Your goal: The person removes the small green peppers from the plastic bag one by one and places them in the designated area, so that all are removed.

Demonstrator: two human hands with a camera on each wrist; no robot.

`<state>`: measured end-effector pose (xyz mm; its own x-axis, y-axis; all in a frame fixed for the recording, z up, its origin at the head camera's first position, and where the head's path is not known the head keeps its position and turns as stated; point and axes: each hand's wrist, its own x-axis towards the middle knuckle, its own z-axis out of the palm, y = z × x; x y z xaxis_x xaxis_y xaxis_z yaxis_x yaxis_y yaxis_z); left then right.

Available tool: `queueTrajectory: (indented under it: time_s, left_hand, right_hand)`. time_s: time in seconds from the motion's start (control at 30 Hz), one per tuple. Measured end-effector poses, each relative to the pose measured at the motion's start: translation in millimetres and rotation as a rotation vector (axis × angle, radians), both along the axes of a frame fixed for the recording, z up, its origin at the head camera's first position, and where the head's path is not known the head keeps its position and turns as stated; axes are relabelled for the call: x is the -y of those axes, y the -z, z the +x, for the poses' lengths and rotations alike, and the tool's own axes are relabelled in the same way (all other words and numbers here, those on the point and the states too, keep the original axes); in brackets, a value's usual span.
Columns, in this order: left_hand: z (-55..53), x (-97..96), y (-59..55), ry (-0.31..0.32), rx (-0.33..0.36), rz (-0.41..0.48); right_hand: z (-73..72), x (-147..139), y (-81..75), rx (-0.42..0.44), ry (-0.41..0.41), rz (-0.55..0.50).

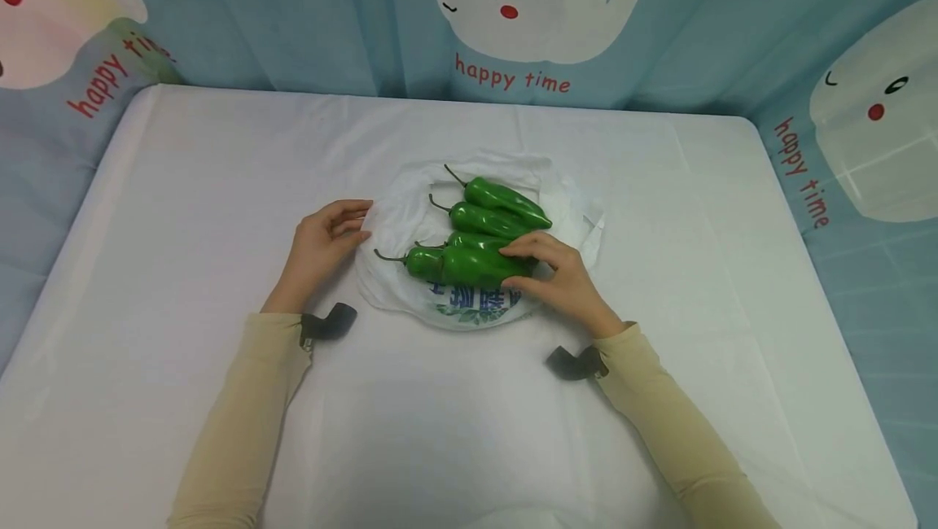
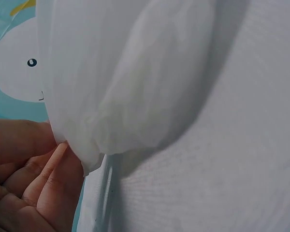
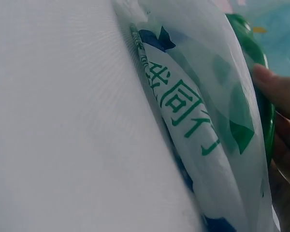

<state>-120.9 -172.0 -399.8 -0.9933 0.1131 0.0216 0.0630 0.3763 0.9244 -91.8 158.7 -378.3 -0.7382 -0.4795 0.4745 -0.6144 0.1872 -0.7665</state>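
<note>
Several long green peppers (image 1: 498, 198) with curved stems lie in a row on a white plastic bag (image 1: 396, 195) spread on the table. My right hand (image 1: 553, 268) grips the nearest pepper (image 1: 469, 267) by its thick right end, thumb in front and fingers behind. In the right wrist view, the thumb presses on that green pepper (image 3: 268, 116) behind the bag's printed side (image 3: 188, 106). At the bag's left edge, my left hand (image 1: 322, 244) pinches the thin plastic. The left wrist view shows the bag's edge (image 2: 92, 150) between thumb and fingers.
A white cloth (image 1: 220, 163) covers the table. Blue curtains (image 1: 293, 16) with cartoon prints hang around its far side and both flanks. A dark curved device sits at each wrist, the left one (image 1: 333, 322) and the right one (image 1: 575, 363).
</note>
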Motion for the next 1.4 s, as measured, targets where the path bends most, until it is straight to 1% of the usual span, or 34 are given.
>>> queueTrajectory:
  time_s: [0.1, 0.17, 0.33, 0.43, 0.6, 0.87, 1.13, 1.27, 1.4]
  left_hand:
    - [0.2, -0.1, -0.9, -0.001, -0.002, -0.012]
    - [0.3, -0.2, -1.5, -0.001, -0.003, -0.021]
    - [0.0, 0.2, -1.5, 0.0, -0.004, -0.033]
    - [0.0, 0.4, -1.5, 0.004, 0.0, -0.03]
    - [-0.2, 0.5, -0.4, 0.007, 0.011, -0.022]
    - [-1.1, 0.0, 1.8, 0.011, 0.001, -0.018]
    - [-1.2, -0.3, 1.3, 0.011, 0.003, -0.017]
    - [-0.7, 0.0, 0.4, 0.011, 0.005, -0.012]
    - [0.1, -0.1, -1.2, 0.008, 0.018, -0.012]
  right_hand:
    - [-0.2, 2, -0.8, -0.017, 0.028, 0.0]
    - [-1.9, 2, 3.3, -0.03, 0.049, -0.003]
    - [-9.1, -2, 21.8, -0.044, 0.102, 0.006]
    - [-11.3, -5, 27.7, -0.047, 0.114, 0.029]
    - [-11.5, -6, 29.8, -0.072, 0.099, 0.07]
    - [-10.1, -7, 30.3, -0.092, 0.075, 0.106]
    - [-8.4, -5, 30.7, -0.169, 0.052, 0.143]
    - [-8.3, -4, 31.7, -0.16, 0.041, 0.14]
    - [-7.5, -3, 32.4, -0.12, 0.051, 0.115]
